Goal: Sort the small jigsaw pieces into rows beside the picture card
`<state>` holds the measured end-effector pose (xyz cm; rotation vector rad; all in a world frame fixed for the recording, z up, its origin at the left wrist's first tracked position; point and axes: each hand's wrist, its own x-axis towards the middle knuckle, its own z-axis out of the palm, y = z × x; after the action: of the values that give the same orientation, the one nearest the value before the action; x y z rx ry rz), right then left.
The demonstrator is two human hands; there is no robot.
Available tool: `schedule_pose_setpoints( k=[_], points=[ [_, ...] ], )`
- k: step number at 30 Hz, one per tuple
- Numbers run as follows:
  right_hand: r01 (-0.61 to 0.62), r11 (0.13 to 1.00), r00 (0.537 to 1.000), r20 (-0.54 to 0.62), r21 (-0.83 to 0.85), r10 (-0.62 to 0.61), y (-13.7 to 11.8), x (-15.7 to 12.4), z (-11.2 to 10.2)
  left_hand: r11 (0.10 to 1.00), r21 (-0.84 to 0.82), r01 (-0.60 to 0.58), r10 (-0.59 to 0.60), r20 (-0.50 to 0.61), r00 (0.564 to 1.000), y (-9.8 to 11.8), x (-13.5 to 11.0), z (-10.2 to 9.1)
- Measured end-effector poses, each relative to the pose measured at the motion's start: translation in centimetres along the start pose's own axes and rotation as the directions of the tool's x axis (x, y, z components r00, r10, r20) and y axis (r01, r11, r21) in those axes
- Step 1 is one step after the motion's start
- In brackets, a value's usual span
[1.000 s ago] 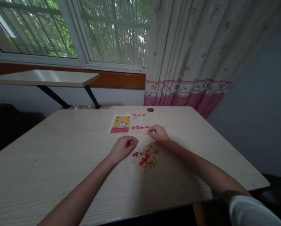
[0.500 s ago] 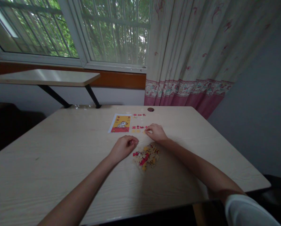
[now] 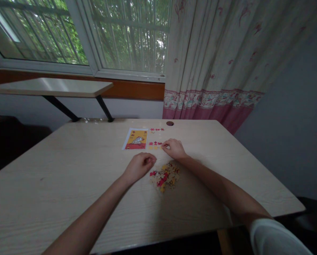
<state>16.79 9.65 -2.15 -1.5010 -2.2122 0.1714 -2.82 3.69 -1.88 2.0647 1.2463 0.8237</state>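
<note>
My right hand [image 3: 173, 148] is pinched at the end of a row of yellow jigsaw pieces [image 3: 155, 148], its fingertips on a yellow piece. Just above that row lie several red jigsaw pieces [image 3: 155, 143], partly covered by the fingers at the right. My left hand [image 3: 139, 165] rests on the table with its fingers curled together; what they hold, if anything, is hidden. Right of it sits a loose heap of jigsaw pieces [image 3: 163, 177] in red, yellow and pale wood. A printed picture [image 3: 135, 139] of a white cartoon animal on yellow and red lies beside the rows.
Farther back on the wooden table [image 3: 76, 170] is another short row of red pieces [image 3: 157, 129]. A round cable hole [image 3: 170, 123] is near the back edge. At the back left stands a raised shelf [image 3: 52, 86]; a curtain [image 3: 209, 71] hangs behind.
My right hand has shifted slightly to the left along the row of yellow pieces. My left hand has stayed nearly still.
</note>
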Motion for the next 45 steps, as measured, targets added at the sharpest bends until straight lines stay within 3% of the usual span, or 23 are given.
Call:
schedule_pose_setpoints(
  k=[9,12,15,17,22,30,40,45],
  points=[
    [0.058,0.994,0.997,-0.065,0.094,-0.052,0.3,-0.1,-0.1,1.0,0.017,-0.022,0.022,0.002,1.0,0.1,0.0,-0.2],
    [0.184,0.968,0.983,-0.022,0.172,-0.183,0.3,-0.9,-1.2,0.997,0.064,-0.04,0.039,0.022,0.999,0.4,-0.1,-0.3],
    [0.327,0.913,0.929,0.093,0.243,-0.357,0.4,-2.5,-2.5,0.992,0.114,-0.059,0.053,0.054,0.997,0.9,-0.1,-0.3],
    [0.368,0.897,0.9,0.147,0.246,-0.41,0.4,-3.7,-3.0,0.988,0.136,-0.078,0.069,0.071,0.995,1.2,-0.1,-0.3],
    [0.372,0.895,0.895,0.16,0.246,-0.416,0.2,-5.6,-3.0,0.976,0.15,-0.158,0.14,0.123,0.982,1.6,0.0,-0.2],
    [0.362,0.885,0.905,0.12,0.293,-0.409,0.0,-6.0,-2.4,0.927,0.246,-0.282,0.233,0.211,0.949,1.5,-0.2,0.4],
    [0.331,0.906,0.925,0.097,0.264,-0.366,-0.4,-6.3,-2.1,0.929,0.212,-0.303,0.265,0.189,0.945,0.7,-0.1,0.6],
    [0.36,0.894,0.926,0.013,0.265,-0.377,0.2,-6.3,-1.7,0.936,0.172,-0.307,0.285,0.139,0.948,1.0,-0.1,0.5]
  ],
)
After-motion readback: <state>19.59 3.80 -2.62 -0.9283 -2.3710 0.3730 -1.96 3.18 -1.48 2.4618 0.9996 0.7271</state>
